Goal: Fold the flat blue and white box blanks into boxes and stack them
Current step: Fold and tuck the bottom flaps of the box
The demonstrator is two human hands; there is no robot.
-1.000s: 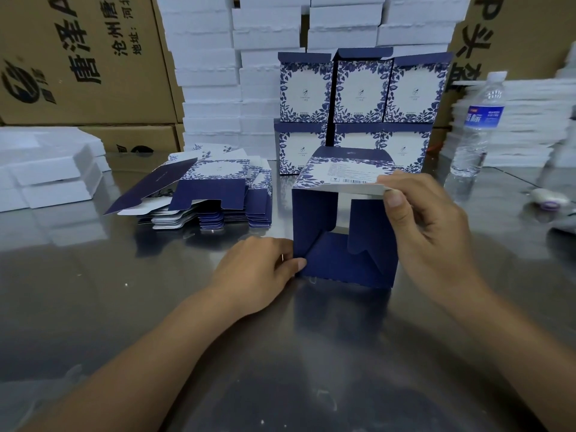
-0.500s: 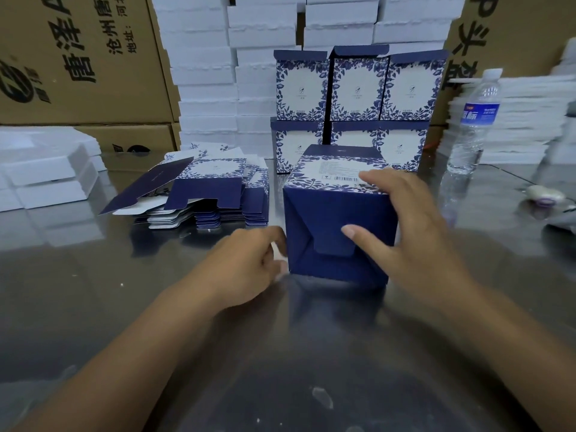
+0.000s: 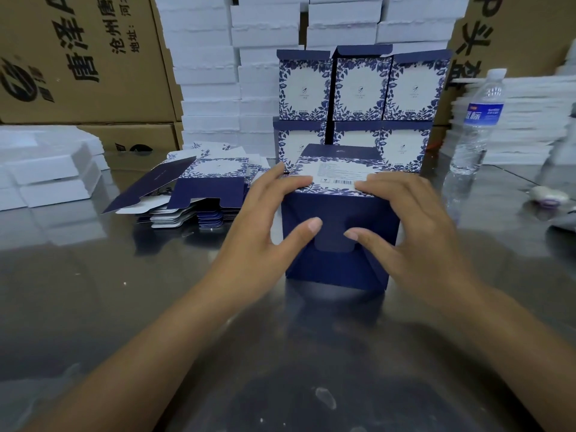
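A blue and white box lies on its side on the steel table, its dark blue bottom flaps facing me and closed, a barcode label on its upper face. My left hand grips its left side, fingers on the top edge, thumb pressing the flaps. My right hand holds the right side the same way. A pile of flat blanks lies to the left. Behind, folded boxes stand stacked in two rows.
A water bottle stands at the right. White foam trays sit at the far left, more white stacks and brown cartons line the back. A small white object lies at the right edge.
The bottom flaps went from open to tucked shut. My left hand rose from the table onto the box's left side, and both thumbs now press the closed flaps.
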